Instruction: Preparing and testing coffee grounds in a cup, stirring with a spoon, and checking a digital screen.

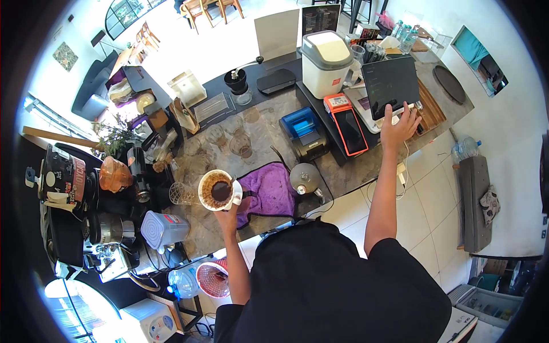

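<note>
My left hand (227,212) is closed on the white handle of a coffee dripper (235,192). A paper filter (204,186) lines it, with dark wet coffee (221,192) inside. Whether the dripper rests on something below is hidden. A crumpled purple cloth (273,191) lies just right of it on the counter. Far to the right, my right hand (398,127) has its fingers spread at the lower edge of a dark tablet (391,86), which stands tilted. Beside the tablet, an orange card terminal (347,126) lies on a black raised shelf.
Glass servers (241,144) stand behind the dripper. A gooseneck kettle (306,180) and blue-black printer (305,134) sit between my arms. A hand grinder (235,81) stands farther back, near a white bin (326,66). A lidded grey container (164,228) is at left, a wooden tray (432,108) at right.
</note>
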Demonstrator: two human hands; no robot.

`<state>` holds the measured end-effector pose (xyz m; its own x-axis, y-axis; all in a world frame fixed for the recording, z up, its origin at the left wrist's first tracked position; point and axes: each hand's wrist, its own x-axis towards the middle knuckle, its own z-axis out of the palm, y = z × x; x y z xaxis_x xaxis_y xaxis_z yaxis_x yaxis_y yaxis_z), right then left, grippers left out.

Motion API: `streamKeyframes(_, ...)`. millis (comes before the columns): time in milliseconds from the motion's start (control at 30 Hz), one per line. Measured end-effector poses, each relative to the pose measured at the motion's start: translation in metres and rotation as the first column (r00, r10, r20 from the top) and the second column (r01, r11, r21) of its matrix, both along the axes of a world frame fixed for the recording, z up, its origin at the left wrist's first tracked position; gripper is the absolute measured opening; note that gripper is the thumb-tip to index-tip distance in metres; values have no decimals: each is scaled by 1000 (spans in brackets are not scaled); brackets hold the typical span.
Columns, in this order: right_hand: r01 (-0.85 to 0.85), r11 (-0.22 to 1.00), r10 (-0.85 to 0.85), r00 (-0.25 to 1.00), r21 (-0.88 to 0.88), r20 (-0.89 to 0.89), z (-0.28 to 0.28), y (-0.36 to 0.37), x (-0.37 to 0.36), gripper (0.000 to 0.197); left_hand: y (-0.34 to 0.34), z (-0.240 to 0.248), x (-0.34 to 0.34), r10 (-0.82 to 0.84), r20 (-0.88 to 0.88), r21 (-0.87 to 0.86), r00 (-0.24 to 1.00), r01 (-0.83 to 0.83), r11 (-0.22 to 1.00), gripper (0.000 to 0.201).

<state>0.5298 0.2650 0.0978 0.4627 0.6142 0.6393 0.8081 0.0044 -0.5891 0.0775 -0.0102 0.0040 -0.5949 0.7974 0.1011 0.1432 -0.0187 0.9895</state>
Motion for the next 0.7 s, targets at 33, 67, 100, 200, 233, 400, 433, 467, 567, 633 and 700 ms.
streamKeyframes(33, 0, 1000, 0, 1000, 0, -1, 1, 0, -1, 76, 1, 1, 1, 0, -1, 0, 1000, 0, 1000, 57)
streamKeyframes(67, 6, 1000, -6, 1000, -7, 5, 1, 0, -2, 76, 1, 1, 1, 4, -3, 6, 1000, -4, 1000, 57)
streamKeyframes(100, 11, 1000, -11, 1000, -14, 11, 1, 0, -2, 76, 1, 2, 2, 7, -6, 12, 1000, -7, 1000, 57)
streamKeyframes(200, 19, 1000, -19, 1000, -16, 13, 1, -1, -3, 76, 3, 3, 4, 23, 5, 8, 1000, -23, 1000, 57)
streamKeyframes(233, 15, 1000, -15, 1000, -16, 12, 2, -2, -6, 76, 2, 1, 3, 28, 4, 8, 1000, -28, 1000, 57)
streamKeyframes(400, -65, 989, 62, 998, 133, 29, 25, -15, -27, 64, -3, -14, -8, -5, -33, -9, 999, 5, 1000, 53)
streamKeyframes(433, -135, 958, 131, 991, 252, 31, 40, -28, -37, 58, -1, -8, -4, 19, -29, 10, 999, -18, 1000, 51)
streamKeyframes(467, -158, 942, 148, 987, 297, 58, 65, -50, -65, 44, 3, -2, -2, 28, -19, 21, 999, -28, 999, 52)
streamKeyframes(567, -607, 722, 672, 729, 332, -128, 95, -106, -136, 36, -2, -5, -4, -23, 38, -14, 999, 24, 1000, 57)
streamKeyframes(633, -835, 516, 856, 510, 191, -83, 101, -141, -186, 35, -1, -10, -6, -50, 62, 19, 997, 49, 999, 56)
streamKeyframes(700, -932, 360, 933, 359, -51, 36, 104, -165, -232, 36, -2, -5, -5, -66, 83, 2, 994, 66, 998, 53)
